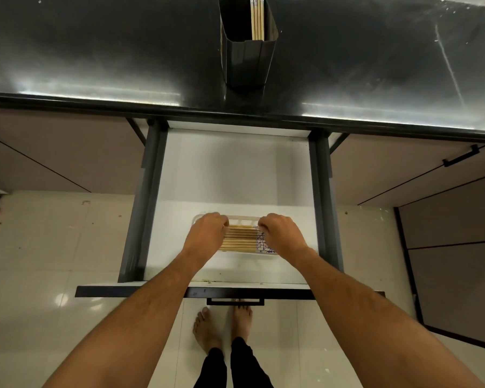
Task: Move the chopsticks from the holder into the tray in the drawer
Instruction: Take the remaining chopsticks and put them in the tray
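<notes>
A dark holder (245, 61) stands on the black counter, with a few wooden chopsticks (257, 18) upright inside it. Below, the white drawer (235, 169) is pulled out. A clear tray (244, 219) lies near its front, and several chopsticks (240, 238) lie side by side in it, their patterned ends to the right. My left hand (206, 233) covers the left ends of the row, fingers curled down onto them. My right hand (282, 233) covers the right ends the same way. The fingertips are hidden, so what they grip is unclear.
The drawer's dark front panel and handle (235, 301) jut toward me above my bare feet (221, 326). Dark rails (146, 197) run along both drawer sides. Closed cabinet doors flank it, one with a handle (461, 158) at the right. The floor is pale tile.
</notes>
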Motion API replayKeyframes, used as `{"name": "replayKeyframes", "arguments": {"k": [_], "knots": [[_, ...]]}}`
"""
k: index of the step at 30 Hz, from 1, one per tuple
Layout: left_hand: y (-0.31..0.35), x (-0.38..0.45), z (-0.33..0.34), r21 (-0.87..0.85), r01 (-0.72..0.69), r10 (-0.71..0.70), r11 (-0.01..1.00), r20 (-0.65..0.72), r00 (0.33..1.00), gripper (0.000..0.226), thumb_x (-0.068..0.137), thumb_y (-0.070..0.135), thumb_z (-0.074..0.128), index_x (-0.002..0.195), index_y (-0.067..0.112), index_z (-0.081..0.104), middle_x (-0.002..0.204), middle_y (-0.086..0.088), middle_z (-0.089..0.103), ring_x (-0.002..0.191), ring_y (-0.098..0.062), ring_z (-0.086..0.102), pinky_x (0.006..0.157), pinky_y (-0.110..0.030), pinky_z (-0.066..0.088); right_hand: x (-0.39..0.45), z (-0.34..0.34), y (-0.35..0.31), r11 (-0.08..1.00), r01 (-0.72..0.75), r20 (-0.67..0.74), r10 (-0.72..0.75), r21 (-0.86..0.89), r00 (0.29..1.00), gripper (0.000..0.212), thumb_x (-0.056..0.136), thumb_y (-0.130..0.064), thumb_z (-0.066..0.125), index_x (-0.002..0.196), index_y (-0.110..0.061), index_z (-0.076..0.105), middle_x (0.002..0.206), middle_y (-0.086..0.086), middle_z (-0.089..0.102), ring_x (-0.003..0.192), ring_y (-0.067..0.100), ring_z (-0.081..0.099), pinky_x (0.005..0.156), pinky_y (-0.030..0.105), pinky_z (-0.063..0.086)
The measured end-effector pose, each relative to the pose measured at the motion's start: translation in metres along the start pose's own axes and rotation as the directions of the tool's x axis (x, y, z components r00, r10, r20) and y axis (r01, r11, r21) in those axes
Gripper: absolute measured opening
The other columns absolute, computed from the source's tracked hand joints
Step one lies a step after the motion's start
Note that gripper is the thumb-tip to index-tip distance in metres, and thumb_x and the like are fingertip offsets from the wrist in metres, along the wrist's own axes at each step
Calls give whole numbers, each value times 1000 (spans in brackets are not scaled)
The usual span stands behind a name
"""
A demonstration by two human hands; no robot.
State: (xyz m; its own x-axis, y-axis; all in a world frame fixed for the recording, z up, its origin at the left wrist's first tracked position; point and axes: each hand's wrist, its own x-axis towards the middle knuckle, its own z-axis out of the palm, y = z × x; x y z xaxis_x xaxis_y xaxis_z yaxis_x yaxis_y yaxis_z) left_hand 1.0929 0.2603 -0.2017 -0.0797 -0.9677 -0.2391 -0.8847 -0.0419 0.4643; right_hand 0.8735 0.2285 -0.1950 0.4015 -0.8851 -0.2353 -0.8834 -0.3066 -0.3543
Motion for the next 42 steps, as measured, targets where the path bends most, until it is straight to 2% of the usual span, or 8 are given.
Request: {"name": "replayKeyframes", "arguments": {"k": [3, 5, 8, 11, 14, 16, 24, 42], "knots": [[1, -7, -3, -127, -51, 10, 991, -305, 952, 16, 101, 13, 56, 108, 11, 70, 103, -3, 70, 95, -17, 63, 88, -29, 55, -10, -4, 3, 957, -79, -329, 173, 280, 928, 15, 100, -13, 59, 94, -9, 72, 85, 2, 72, 72, 15, 65, 72, 25, 57], [0, -10, -6, -259, 18, -133, 966, -432, 892, 17, 100, 11, 56, 113, 12, 68, 108, -2, 69, 100, -16, 62, 91, -26, 52, -14, -6, 4, 846, -218, -389, 433, 486, 813, 18, 101, -18, 59, 88, -13, 70, 78, -2, 69, 69, 13, 64, 68, 25, 57], [0, -13, -8, -533, 251, -499, 808, -395, 771, 22, 101, 12, 56, 122, 12, 64, 119, -2, 65, 110, -16, 60, 96, -30, 51, -12, -5, 14, 506, -494, -166, 798, 707, 580, 38, 106, -31, 48, 82, -7, 66, 77, 7, 68, 79, 28, 69, 73, 41, 59], [-10, -11, -5, -674, 516, -778, 528, -140, 613, 26, 100, 15, 52, 118, 1, 65, 119, -15, 67, 107, -30, 65, 92, -42, 57, -15, 1, 21, 170, -642, 157, 894, 747, 419, 53, 106, -43, 39, 105, 3, 66, 105, 22, 70, 100, 39, 68, 90, 52, 57], [-15, -14, -3, -681, 658, -852, 319, 97, 514, 34, 102, 24, 48, 102, -4, 67, 106, -22, 70, 96, -36, 68, 84, -46, 56, -19, 3, 15, 102, -670, 272, 862, 735, 429, 57, 106, -49, 33, 121, 0, 60, 117, 21, 67, 107, 37, 66, 94, 53, 55], [-13, -16, 0, -681, 669, -850, 298, 129, 511, 35, 103, 31, 47, 95, 1, 64, 103, -20, 70, 88, -30, 65, 80, -42, 55, -18, 2, 10, 97, -669, 285, 852, 737, 438, 57, 106, -49, 31, 120, -2, 59, 114, 20, 67, 103, 36, 68, 92, 53, 57], [-5, -23, -2, -643, 691, -829, 329, 153, 538, 40, 104, 32, 46, 111, -1, 66, 110, -20, 68, 99, -34, 66, 88, -46, 56, -20, 0, -4, 148, -705, 264, 859, 693, 439, 51, 107, -45, 30, 110, -3, 58, 110, 21, 69, 97, 36, 70, 88, 51, 59], [-4, -28, -8, -512, 708, -790, 487, 89, 607, 41, 106, 31, 44, 112, -2, 67, 111, -21, 70, 100, -34, 68, 87, -44, 56, -19, 1, -12, 246, -761, 230, 858, 600, 460, 40, 107, -42, 36, 100, -8, 55, 106, 17, 71, 89, 31, 73, 85, 44, 62]]}}
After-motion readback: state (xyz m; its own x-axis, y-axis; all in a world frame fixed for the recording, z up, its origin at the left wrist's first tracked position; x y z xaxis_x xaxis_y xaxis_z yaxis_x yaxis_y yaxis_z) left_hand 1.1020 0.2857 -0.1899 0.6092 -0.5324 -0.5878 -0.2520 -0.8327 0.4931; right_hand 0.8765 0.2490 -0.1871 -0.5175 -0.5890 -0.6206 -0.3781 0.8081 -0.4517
